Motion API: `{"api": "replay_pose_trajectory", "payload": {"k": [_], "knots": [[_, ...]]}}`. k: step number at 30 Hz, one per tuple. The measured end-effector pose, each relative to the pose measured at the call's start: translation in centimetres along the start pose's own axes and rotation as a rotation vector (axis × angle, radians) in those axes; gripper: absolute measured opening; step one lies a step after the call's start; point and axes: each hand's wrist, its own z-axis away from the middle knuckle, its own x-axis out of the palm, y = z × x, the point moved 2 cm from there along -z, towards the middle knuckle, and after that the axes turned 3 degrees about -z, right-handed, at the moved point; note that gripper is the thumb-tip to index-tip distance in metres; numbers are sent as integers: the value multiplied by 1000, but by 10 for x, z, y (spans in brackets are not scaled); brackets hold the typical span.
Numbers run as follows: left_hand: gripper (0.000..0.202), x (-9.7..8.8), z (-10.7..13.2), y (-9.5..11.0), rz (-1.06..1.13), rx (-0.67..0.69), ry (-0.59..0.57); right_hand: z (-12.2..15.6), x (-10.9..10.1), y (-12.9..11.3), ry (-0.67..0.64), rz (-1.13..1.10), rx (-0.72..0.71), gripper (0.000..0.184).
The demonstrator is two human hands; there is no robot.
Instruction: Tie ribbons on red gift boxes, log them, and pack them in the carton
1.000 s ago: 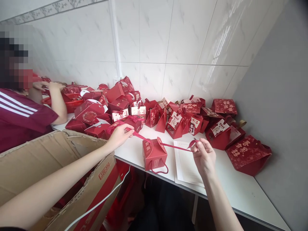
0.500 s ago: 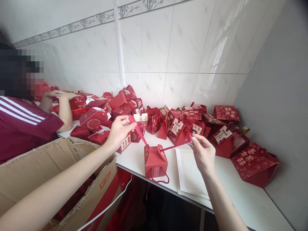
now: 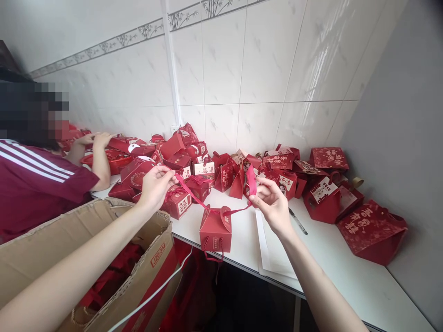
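A small red gift box with a cord handle hanging down its front stands upright near the table's front edge. A red ribbon runs through its top, with an end out to each side. My left hand is closed in a pinch on the ribbon's left end, up and to the left of the box. To the right, my right hand pinches the other end, and a wider piece of ribbon stands up from its fingers. Both ends slope down to the box top, the right one sagging slightly.
Several finished-looking red gift boxes crowd the back of the white table. An open cardboard carton with red items inside is at lower left. A pen and white papers lie at right. A co-worker leans on the table at left.
My right hand has moved left, closer to the box, and the ribbon in it now stands up. My left hand has shifted left and slightly down. The pen has come into view.
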Motion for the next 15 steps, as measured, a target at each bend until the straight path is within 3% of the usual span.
{"api": "replay_pose_trajectory", "payload": {"k": [2,5,7,10,12,15], "knots": [[13,-6,-2,-5,-222,47,-62,3,-6,2,20,5,24,49],[28,-15,-2,-14,-530,45,-239,8,-20,5,86,4,76,54],[34,-20,0,-20,-738,37,-391,10,-28,7,122,-18,111,54],[13,-24,6,-28,-1070,83,-671,13,-37,7,135,-55,145,44],[18,-27,9,-33,-1230,139,-826,14,-41,8,131,-73,161,37],[28,-31,9,-36,-1378,273,-857,16,-48,10,149,-124,168,34]]}}
